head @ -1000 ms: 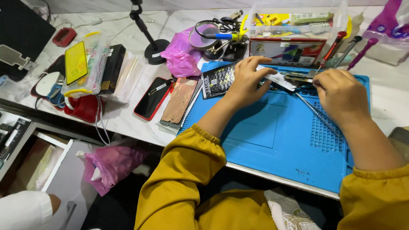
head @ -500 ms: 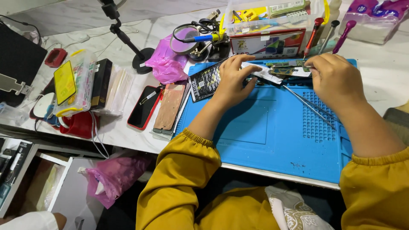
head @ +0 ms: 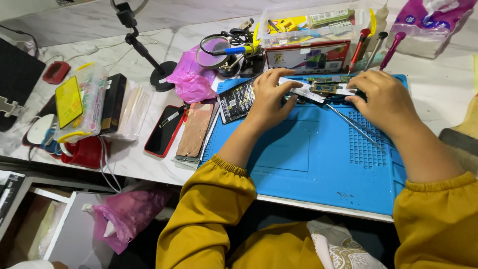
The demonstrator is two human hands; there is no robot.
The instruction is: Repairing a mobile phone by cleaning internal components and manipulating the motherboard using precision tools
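Now, board: small green circuit board [head: 326, 88] lay far on the blue silicone mat [head: 298, 159].
Left hand [head: 269, 97]: grip pinned its silver strip.
Right hand [head: 386, 99]: grip closed on thin metal tweezers [head: 356, 125].
Advice: steady pressure, light tweezing seemed wise.

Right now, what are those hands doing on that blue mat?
A person in yellow sleeves is bent over a blue work mat on a white table. The left hand and right hand both grip a small opened gadget with a green circuit board at the mat's far edge. Thin metal tweezers lie on the mat by the right hand. Two phones rest left of the mat, and screwdrivers stand behind it.
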